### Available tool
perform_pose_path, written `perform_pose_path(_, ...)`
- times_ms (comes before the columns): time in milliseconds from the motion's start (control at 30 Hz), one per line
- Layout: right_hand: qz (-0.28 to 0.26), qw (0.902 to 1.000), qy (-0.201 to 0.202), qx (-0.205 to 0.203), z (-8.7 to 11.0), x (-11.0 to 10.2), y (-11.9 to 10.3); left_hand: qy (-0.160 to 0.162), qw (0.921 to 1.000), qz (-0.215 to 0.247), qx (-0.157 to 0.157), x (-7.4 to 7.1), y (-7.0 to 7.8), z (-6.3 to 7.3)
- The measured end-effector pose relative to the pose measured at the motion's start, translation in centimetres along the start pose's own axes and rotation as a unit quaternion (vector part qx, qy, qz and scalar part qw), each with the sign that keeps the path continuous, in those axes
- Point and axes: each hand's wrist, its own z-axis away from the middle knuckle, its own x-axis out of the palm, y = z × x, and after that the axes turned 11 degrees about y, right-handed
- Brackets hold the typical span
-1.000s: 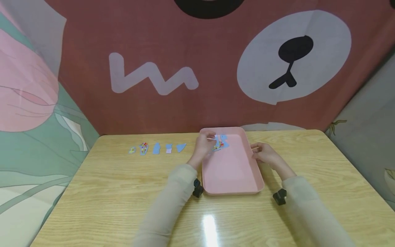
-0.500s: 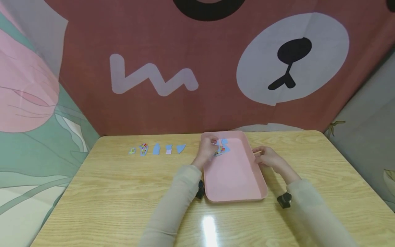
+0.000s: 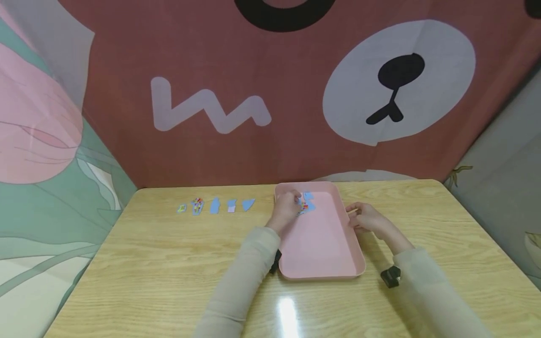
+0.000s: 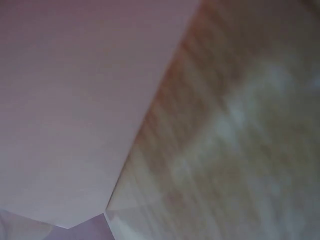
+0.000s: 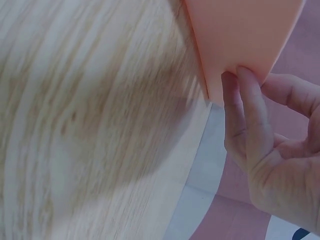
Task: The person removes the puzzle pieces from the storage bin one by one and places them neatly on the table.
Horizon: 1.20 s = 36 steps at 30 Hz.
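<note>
A shallow pink tray (image 3: 321,244) lies on the wooden table, between both hands in the head view. My left hand (image 3: 286,207) grips its far left side, fingers curled over the rim and partly covering the small blue puzzle pieces (image 3: 310,205) inside. The left wrist view has only the tray's outer wall (image 4: 75,110), no fingers. On the opposite side, my right hand (image 3: 368,218) holds the tray's right wall. In the right wrist view, two fingers (image 5: 252,95) press against the outer wall and another finger reaches the rim.
Left of the tray lies a row of several small pieces, among them a multicoloured piece (image 3: 197,206), a plain blue piece (image 3: 214,205) and a blue triangular piece (image 3: 248,204). A printed bear curtain (image 3: 211,155) hangs behind the table's far edge.
The tray has slid slightly toward me and to the right, with both hands moving along with it. Over the last half second it has barely moved. The row of pieces stays in place.
</note>
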Motion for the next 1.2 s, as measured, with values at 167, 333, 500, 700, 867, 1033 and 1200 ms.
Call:
perform_pose_path(167, -0.003, 1.0000, -0.005, -0.004, 0.06, -0.10, -0.05, -0.009, 0.9998, -0.017, 0.005, 0.28, -0.13, -0.19)
perform_pose_path(333, -0.003, 1.0000, -0.005, 0.001, -0.02, -0.19, 0.00, -0.014, 0.9991, -0.039, -0.005, 0.52, -0.19, -0.47)
perform_pose_path(500, -0.003, 0.9999, -0.002, 0.011, -0.22, -0.15, 0.11, -0.021, 0.9973, -0.068, -0.016, 0.42, 0.13, -0.46)
perform_pose_path(700, -0.001, 0.9999, -0.003, 0.013, -0.21, -0.12, 0.07, -0.025, 0.9945, -0.102, 0.004, 0.30, 0.26, -0.35)
perform_pose_path(867, 0.001, 0.9999, -0.006, 0.013, -0.12, -0.14, 0.00, -0.033, 0.9958, -0.081, 0.027, 0.22, 0.09, -0.23)
perform_pose_path(1033, -0.002, 0.9999, -0.008, 0.012, -0.03, -0.16, -0.01, -0.049, 0.9956, -0.065, 0.045, 0.28, -0.15, -0.30)
perform_pose_path(1200, -0.004, 0.9999, -0.010, 0.012, 0.02, -0.11, 0.01, -0.065, 0.9948, -0.061, 0.048, 0.34, -0.24, -0.34)
